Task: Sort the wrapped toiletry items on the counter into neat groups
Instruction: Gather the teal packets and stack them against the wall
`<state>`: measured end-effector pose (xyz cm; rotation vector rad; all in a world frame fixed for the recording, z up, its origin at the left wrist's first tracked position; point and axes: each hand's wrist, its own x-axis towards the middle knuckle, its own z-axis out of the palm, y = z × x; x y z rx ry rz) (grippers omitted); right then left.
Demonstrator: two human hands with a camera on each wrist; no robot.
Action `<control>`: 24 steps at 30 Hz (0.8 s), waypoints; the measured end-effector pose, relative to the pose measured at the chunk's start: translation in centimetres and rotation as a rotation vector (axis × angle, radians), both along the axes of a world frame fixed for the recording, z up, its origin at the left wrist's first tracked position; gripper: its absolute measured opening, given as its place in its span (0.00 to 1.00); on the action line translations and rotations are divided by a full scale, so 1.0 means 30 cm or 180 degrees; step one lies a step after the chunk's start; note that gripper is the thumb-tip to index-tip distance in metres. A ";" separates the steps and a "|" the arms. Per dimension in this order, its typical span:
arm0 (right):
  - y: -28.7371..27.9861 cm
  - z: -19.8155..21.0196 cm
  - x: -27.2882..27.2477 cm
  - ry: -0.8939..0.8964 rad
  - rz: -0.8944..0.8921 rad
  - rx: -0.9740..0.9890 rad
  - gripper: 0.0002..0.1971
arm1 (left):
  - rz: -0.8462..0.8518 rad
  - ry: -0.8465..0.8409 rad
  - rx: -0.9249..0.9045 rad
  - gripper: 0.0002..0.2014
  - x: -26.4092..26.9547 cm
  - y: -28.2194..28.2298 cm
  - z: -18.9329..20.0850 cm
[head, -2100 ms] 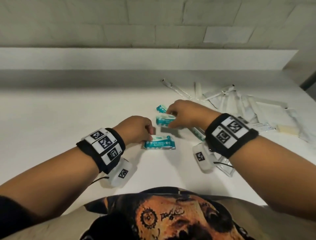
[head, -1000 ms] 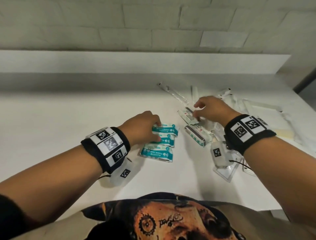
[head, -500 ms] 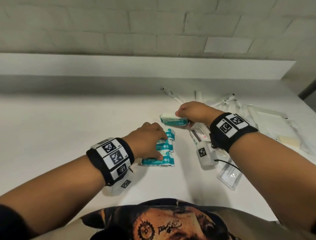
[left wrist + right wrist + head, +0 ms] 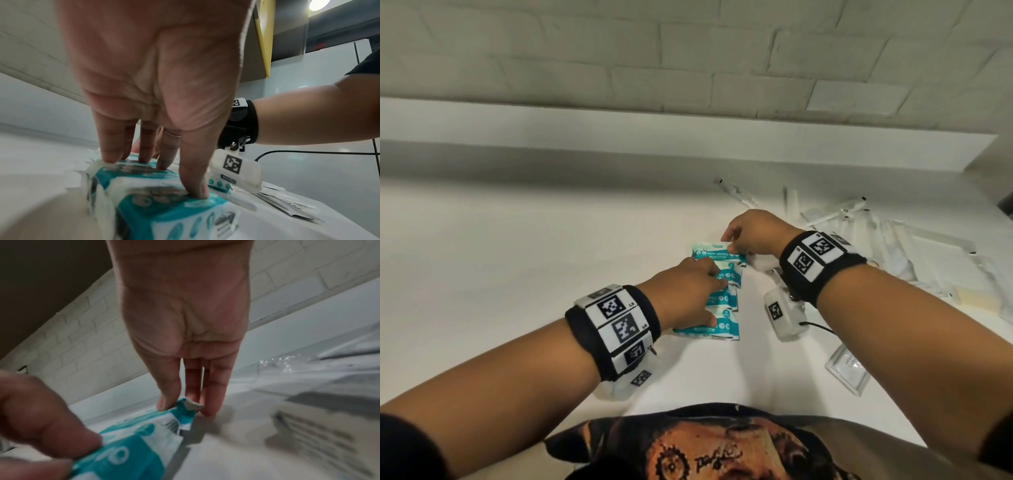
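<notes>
Several teal and white wipes packs lie in a column on the white counter (image 4: 517, 274). My left hand (image 4: 705, 284) lies over the column, its straight fingers (image 4: 193, 186) pressing down on the near packs (image 4: 722, 327). My right hand (image 4: 736, 245) is at the far end of the column. Its thumb and fingers (image 4: 164, 404) pinch the right end of the farthest wipes pack (image 4: 709, 251), which lies against the pack in front of it. My left hand hides the left part of the middle packs.
A loose pile of clear-wrapped items (image 4: 876, 233) spreads over the counter to the right, with a pale yellow bar (image 4: 976, 301) at its near edge. A flat clear sachet (image 4: 849, 370) lies near the front edge. A raised ledge (image 4: 688, 137) runs along the back wall.
My right hand reached into the pile on the right, came back with a teal pack and set it at the far end of the column. My left hand stayed on the packs.
</notes>
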<state>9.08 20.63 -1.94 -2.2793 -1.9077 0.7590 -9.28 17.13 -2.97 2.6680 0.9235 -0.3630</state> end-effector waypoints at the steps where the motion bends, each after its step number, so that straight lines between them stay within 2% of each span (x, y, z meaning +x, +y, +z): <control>1: 0.001 -0.001 -0.004 -0.0035 0.0103 -0.0019 0.15 | -0.0005 0.0006 0.0004 0.36 0.000 0.000 0.001; 4: -0.023 0.034 0.015 -0.0302 0.0275 0.0049 0.16 | -0.0014 0.0001 -0.0018 0.36 -0.001 0.001 0.001; 7: -0.080 0.088 0.075 -0.0694 0.0034 0.0208 0.12 | -0.0022 -0.0009 -0.0060 0.36 -0.003 0.002 0.002; 10: -0.169 0.099 0.114 -0.1238 -0.0041 -0.0494 0.22 | 0.0016 -0.0082 -0.0064 0.36 0.006 0.011 0.013; 12: -0.228 0.068 0.112 -0.1237 -0.0091 -0.0881 0.31 | 0.0120 -0.0140 -0.0049 0.34 0.021 0.027 0.022; 15: -0.268 0.021 0.098 -0.1013 -0.0118 -0.0833 0.36 | 0.0052 -0.0003 0.0124 0.27 0.035 0.049 0.021; 17: -0.264 0.030 0.097 -0.0575 -0.0181 -0.0815 0.32 | -0.0075 0.0131 0.0290 0.23 0.038 0.053 0.011; 20: -0.247 0.068 0.106 0.0510 -0.0287 -0.1063 0.16 | 0.0000 0.0183 0.0303 0.24 0.044 0.057 0.005; 22: -0.233 0.079 0.120 0.0589 -0.0371 -0.0991 0.08 | 0.0015 0.0259 0.0326 0.24 0.050 0.062 0.006; 24: -0.214 0.072 0.137 0.0424 -0.0512 -0.0792 0.06 | 0.0038 0.0303 0.0340 0.24 0.054 0.067 0.004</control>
